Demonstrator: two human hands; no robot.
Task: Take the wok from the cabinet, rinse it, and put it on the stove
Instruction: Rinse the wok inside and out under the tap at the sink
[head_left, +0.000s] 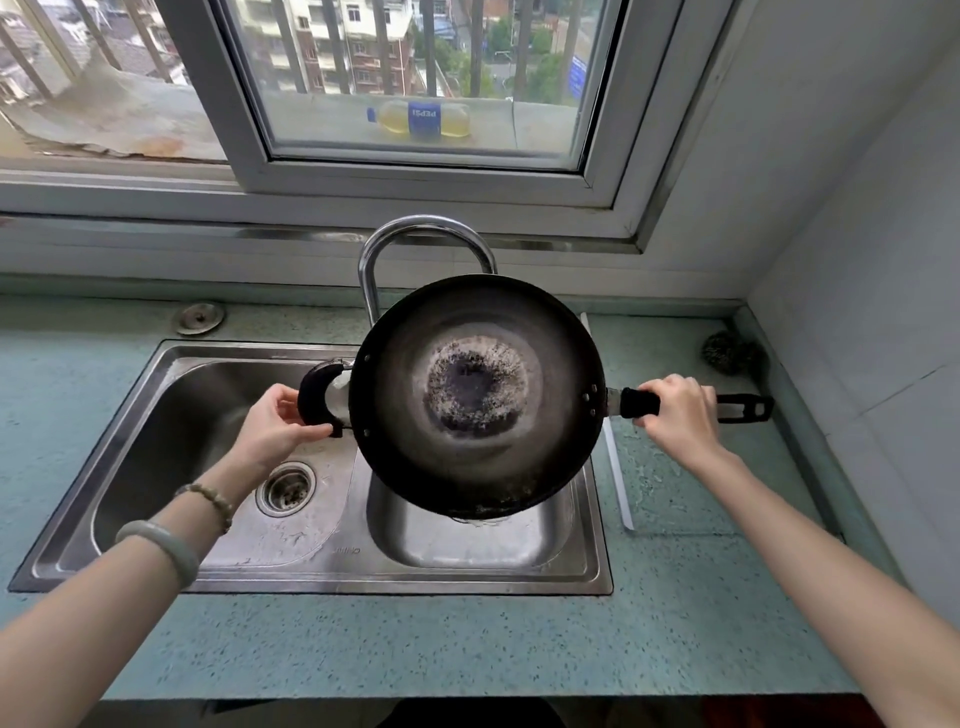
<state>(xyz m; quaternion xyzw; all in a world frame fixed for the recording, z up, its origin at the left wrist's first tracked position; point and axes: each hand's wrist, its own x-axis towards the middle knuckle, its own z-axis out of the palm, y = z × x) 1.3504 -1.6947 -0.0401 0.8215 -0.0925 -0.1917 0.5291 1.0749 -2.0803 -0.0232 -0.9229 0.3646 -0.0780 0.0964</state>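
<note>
A round black wok (478, 395), its centre scorched and flaky, is held above the steel double sink (218, 566); the left hand (275, 423) pinches its curved loop handle, the right hand (675, 410) wraps the straight black handle; behind the sink, a bottle (423, 119) reads "PEPSI" mirrored.
</note>
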